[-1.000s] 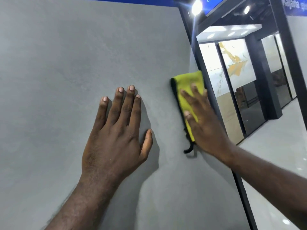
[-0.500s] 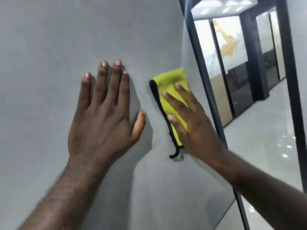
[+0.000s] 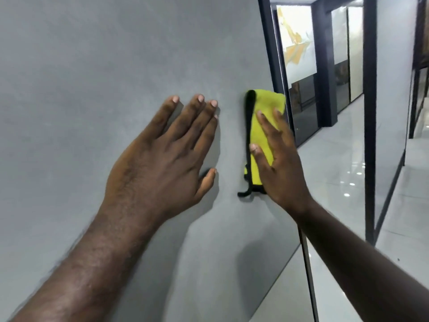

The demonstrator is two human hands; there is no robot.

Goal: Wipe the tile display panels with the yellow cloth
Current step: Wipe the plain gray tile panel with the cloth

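The big panel (image 3: 92, 66) up front is a flat mid grey with faint cloudy mottling, kind of a concrete look, a touch lighter in some patches. The cloth (image 3: 267, 101) on it is a loud lemon yellow, and its trim (image 3: 250, 112) down one edge is black, ending in a little black loop at the bottom. The frame (image 3: 269, 38) beside the panel is a dark bluish charcoal. Further down, the far panel (image 3: 298, 31) is white with orange-gold streaks splashed across it, and the slab (image 3: 304, 105) under it is a near-black brown. The floor (image 3: 336, 163) is pale grey-white, dotted with bright white light spots.
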